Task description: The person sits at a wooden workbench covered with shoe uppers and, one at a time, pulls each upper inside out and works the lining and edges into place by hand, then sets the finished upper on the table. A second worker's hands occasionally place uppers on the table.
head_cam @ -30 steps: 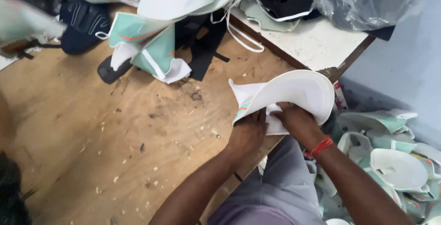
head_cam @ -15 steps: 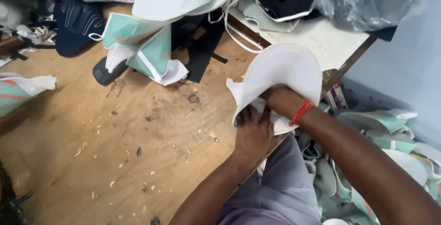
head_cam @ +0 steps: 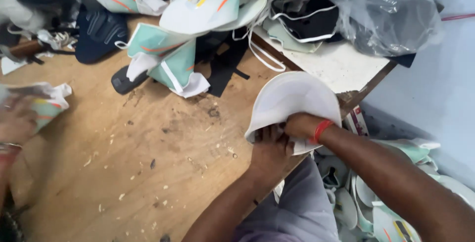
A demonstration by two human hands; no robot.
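Both my hands grip one curved white padded piece (head_cam: 292, 98) at the right edge of the wooden table (head_cam: 148, 163). My left hand (head_cam: 269, 150) clutches its lower edge from below, fingers curled in. My right hand (head_cam: 299, 125), with a red band at the wrist, is closed on the same edge right beside the left. The piece arches upward like a shell, its white inner side facing me.
A heap of mint-green and white printed pieces (head_cam: 178, 24) and black parts (head_cam: 99, 32) crowds the table's far side. A clear plastic bag (head_cam: 381, 14) lies at the back right. More pieces (head_cam: 391, 207) lie on the floor at right. Another person's hand (head_cam: 17, 123) holds a piece at left.
The white piece has shifted up and slightly right, and my right hand has slid in next to my left. Another person's hand has come into view at the left edge.
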